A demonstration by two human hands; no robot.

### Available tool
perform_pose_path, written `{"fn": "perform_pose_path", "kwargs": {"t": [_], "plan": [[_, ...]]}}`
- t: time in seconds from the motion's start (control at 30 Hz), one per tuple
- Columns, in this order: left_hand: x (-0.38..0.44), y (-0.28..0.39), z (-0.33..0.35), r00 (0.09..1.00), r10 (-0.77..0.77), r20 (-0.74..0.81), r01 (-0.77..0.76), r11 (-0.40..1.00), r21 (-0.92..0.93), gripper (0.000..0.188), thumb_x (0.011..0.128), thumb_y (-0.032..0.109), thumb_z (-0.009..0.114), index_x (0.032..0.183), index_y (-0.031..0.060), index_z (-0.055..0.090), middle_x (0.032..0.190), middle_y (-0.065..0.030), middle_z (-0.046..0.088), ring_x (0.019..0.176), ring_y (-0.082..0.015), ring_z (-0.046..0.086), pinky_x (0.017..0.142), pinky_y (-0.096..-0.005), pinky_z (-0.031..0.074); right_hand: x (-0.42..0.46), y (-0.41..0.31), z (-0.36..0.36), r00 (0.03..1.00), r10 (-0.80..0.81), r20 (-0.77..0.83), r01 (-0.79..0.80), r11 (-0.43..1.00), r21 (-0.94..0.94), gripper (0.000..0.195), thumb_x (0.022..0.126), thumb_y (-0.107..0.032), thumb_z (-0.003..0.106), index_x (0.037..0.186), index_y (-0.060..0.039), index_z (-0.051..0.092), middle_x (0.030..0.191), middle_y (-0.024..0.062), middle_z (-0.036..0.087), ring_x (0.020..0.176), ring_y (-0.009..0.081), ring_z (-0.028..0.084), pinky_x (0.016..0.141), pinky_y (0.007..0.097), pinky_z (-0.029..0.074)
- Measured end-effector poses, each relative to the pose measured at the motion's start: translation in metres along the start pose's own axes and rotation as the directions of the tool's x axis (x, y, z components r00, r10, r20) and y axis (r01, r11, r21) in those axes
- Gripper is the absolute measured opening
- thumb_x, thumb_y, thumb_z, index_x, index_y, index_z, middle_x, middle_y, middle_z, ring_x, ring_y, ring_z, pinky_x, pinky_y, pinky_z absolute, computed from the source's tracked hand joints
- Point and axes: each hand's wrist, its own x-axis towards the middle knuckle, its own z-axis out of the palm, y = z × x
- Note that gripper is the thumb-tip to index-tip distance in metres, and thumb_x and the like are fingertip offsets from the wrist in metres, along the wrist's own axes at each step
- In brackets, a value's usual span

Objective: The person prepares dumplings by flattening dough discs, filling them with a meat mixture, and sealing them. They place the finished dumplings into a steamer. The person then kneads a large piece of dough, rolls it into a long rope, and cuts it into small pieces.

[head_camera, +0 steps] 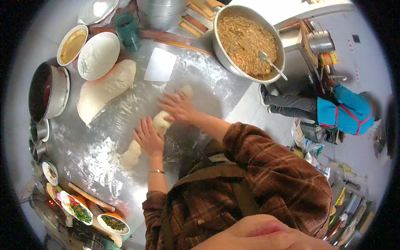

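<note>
Both palms rest on a thick rope of dough (pixel 161 121) that runs diagonally across a floured metal worktop (pixel 187 68). My left hand (pixel 149 135), with a bracelet at its wrist, lies over the lower part, fingers slightly spread. My right hand (pixel 178 107), a little blurred, covers the upper part. Dough shows between the hands and beyond each of them. Farther off lie a large slab of dough (pixel 106 90) and a white rectangular scraper (pixel 160 64). What is under the palms is hidden.
A large metal basin (pixel 217 40) of minced filling with a spoon stands top right. Along the left are a bowl of dough (pixel 98 56), a deep pot (pixel 57 93), a rolling pin (pixel 91 197) and bowls of chopped greens (pixel 78 211). A person in blue (pixel 343 109) stands beyond, at right.
</note>
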Motion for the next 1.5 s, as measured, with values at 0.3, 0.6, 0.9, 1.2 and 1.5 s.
{"fn": "perform_pose_path", "kwargs": {"t": [0.3, 0.6, 0.9, 1.2, 1.5], "plan": [[0.075, -0.049, 0.015, 0.981, -0.176, -0.075, 0.183, 0.979, 0.091, 0.039, 0.088, 0.032, 0.043, 0.122, 0.0148, 0.051, 0.133, -0.0035, 0.044, 0.123, -0.0253, 0.039, 0.103, -0.0529, 0.02, 0.109, 0.029, 0.012, 0.99, 0.034, -0.136, -0.04, 0.998, -0.044, 0.045, 0.079, -0.04, 0.057, 0.117, -0.0142, 0.054, 0.13, 0.0046, 0.045, 0.124, 0.0239, 0.037, 0.105, 0.0508, 0.022], [-0.028, -0.003, 0.007, 0.991, -0.122, -0.059, 0.11, 0.98, -0.168, 0.049, 0.078, 0.027, 0.058, 0.123, 0.0104, 0.047, 0.125, -0.0089, 0.049, 0.117, -0.0282, 0.044, 0.096, -0.0459, 0.032, 0.011, 0.019, 0.013, 0.981, 0.075, 0.18, -0.092, 0.992, 0.091, 0.042, 0.074, -0.027, 0.063, 0.112, -0.0105, 0.055, 0.118, 0.0091, 0.054, 0.11, 0.0283, 0.048, 0.095, 0.0438, 0.035], [-0.035, -0.017, -0.06, 0.921, -0.358, 0.153, 0.388, 0.878, -0.28, 0.03, 0.082, 0.021, 0.055, 0.111, 0.0113, 0.056, 0.096, -0.0042, 0.061, 0.091, -0.0216, 0.056, 0.082, -0.0376, 0.042, -0.07, -0.014, -0.017, 0.997, 0.01, -0.078, -0.01, 1.0, -0.009, 0.028, 0.081, -0.021, 0.057, 0.107, -0.012, 0.057, 0.107, 0.0074, 0.057, 0.099, 0.0283, 0.052, 0.087, 0.0439, 0.038], [-0.085, -0.02, -0.026, 0.986, -0.161, 0.033, 0.163, 0.985, -0.057, 0.039, 0.083, 0.027, 0.053, 0.118, 0.0128, 0.052, 0.125, -0.009, 0.049, 0.115, -0.0246, 0.046, 0.097, -0.0456, 0.033, -0.025, -0.086, 0.015, 0.99, -0.139, 0.018, 0.138, 0.99, 0.008, 0.039, 0.08, -0.025, 0.058, 0.118, -0.0152, 0.052, 0.122, 0.0036, 0.052, 0.113, 0.0244, 0.047, 0.094, 0.0428, 0.035], [-0.143, 0.013, -0.051, 0.968, -0.231, 0.099, 0.242, 0.964, -0.109, 0.057, 0.08, 0.04, 0.057, 0.128, 0.0121, 0.043, 0.133, -0.0099, 0.041, 0.124, -0.0257, 0.037, 0.103, -0.0473, 0.024, -0.065, -0.082, 0.013, 0.97, -0.231, 0.078, 0.232, 0.973, -0.005, 0.06, 0.075, -0.03, 0.062, 0.13, -0.0195, 0.042, 0.135, 0.0005, 0.041, 0.126, 0.0234, 0.035, 0.103, 0.0467, 0.023]]}}
